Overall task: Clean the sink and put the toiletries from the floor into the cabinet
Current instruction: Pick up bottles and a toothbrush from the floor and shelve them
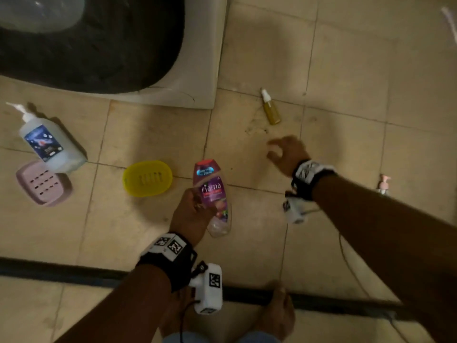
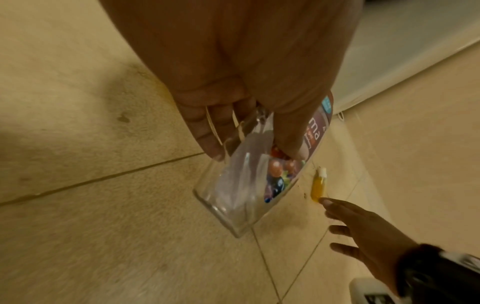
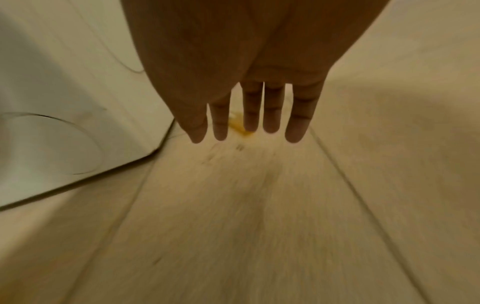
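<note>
My left hand (image 1: 195, 211) grips a purple body wash bottle (image 1: 212, 194) around its middle, above the tiled floor. In the left wrist view the bottle (image 2: 249, 185) shows a clear lower end, with my thumb and fingers (image 2: 207, 131) curled round it. A small yellow spray bottle (image 1: 270, 107) lies on the floor farther away. My right hand (image 1: 284, 152) hovers just short of it, holding nothing. In the right wrist view its fingers (image 3: 249, 115) are straight and spread, partly hiding the spray bottle (image 3: 241, 129). The left wrist view shows the spray bottle (image 2: 319, 185) and the right hand (image 2: 363, 226).
On the floor at left lie a clear pump bottle (image 1: 47, 142), a pink soap dish (image 1: 43, 184) and a yellow soap dish (image 1: 147, 178). A small pink pump bottle (image 1: 384, 185) stands at right. A white fixture with a dark basin (image 1: 197, 70) is behind.
</note>
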Tool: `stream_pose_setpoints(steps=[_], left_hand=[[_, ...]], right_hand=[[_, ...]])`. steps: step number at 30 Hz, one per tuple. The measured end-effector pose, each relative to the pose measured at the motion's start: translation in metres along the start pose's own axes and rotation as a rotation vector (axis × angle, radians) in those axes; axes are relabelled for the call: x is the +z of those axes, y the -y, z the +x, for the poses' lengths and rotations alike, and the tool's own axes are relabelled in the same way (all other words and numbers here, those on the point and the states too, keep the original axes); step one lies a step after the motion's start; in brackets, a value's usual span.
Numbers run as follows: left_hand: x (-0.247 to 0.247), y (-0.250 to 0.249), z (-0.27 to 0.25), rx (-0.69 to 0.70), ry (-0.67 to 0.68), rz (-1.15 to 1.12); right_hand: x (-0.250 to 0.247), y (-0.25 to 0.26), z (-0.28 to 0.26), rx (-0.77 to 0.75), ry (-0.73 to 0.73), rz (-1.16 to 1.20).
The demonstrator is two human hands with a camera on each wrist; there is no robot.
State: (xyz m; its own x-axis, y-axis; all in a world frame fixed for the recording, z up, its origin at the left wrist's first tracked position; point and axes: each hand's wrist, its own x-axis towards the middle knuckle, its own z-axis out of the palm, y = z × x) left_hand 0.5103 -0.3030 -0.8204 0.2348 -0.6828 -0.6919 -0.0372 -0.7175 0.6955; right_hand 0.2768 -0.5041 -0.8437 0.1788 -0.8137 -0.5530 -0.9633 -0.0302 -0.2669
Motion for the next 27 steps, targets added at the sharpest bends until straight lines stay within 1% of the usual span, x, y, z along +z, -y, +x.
stream_pose_setpoints(steps=[2,3,4,6,8,10,12,15,17,19,20,23,24,25,27], left_hand=[[-0.004,0.003,0.012,0.020,-0.008,0.005],[-0.005,0.004,0.016,0.029,-0.003,0.008],[-0.006,0.007,0.020,0.029,0.005,0.011],[-0.010,0.018,0.025,0.019,0.009,0.022],[-0.013,0.031,0.027,0.005,0.001,0.037],[-0.015,0.040,0.026,-0.011,-0.009,0.054],[-0.017,0.044,0.021,-0.020,-0.016,0.063],[-0.016,0.044,0.009,-0.038,-0.015,0.057],[-0.014,0.042,0.000,-0.048,-0.022,0.065],[-0.013,0.036,-0.010,-0.058,-0.015,0.063],[-0.013,0.031,-0.017,-0.058,-0.011,0.063],[-0.013,0.009,-0.038,-0.057,-0.004,0.048],[-0.013,-0.001,-0.045,-0.050,0.006,0.051],[-0.013,-0.014,-0.054,-0.044,0.018,0.062],[-0.015,-0.042,-0.071,-0.019,0.031,0.075]], right_hand=[[-0.018,-0.009,0.047,0.053,-0.065,-0.193],[-0.026,-0.009,0.063,0.083,-0.065,-0.247],[-0.033,-0.007,0.078,0.104,-0.036,-0.271],[-0.033,0.006,0.103,0.076,0.025,-0.306],[-0.023,0.015,0.120,0.010,0.019,-0.344],[-0.009,0.021,0.117,-0.015,-0.034,-0.375],[0.002,0.023,0.100,-0.031,-0.048,-0.418],[0.033,0.017,0.064,-0.097,0.017,-0.481],[0.059,0.012,0.032,-0.065,0.049,-0.447],[0.077,0.011,-0.007,0.034,0.048,-0.283],[0.078,0.012,-0.030,0.105,0.050,-0.158],[0.081,0.014,-0.085,0.339,0.123,0.212],[0.075,0.018,-0.101,0.412,0.151,0.388],[0.062,0.023,-0.119,0.474,0.159,0.620],[0.025,0.039,-0.151,0.542,0.128,1.059]])
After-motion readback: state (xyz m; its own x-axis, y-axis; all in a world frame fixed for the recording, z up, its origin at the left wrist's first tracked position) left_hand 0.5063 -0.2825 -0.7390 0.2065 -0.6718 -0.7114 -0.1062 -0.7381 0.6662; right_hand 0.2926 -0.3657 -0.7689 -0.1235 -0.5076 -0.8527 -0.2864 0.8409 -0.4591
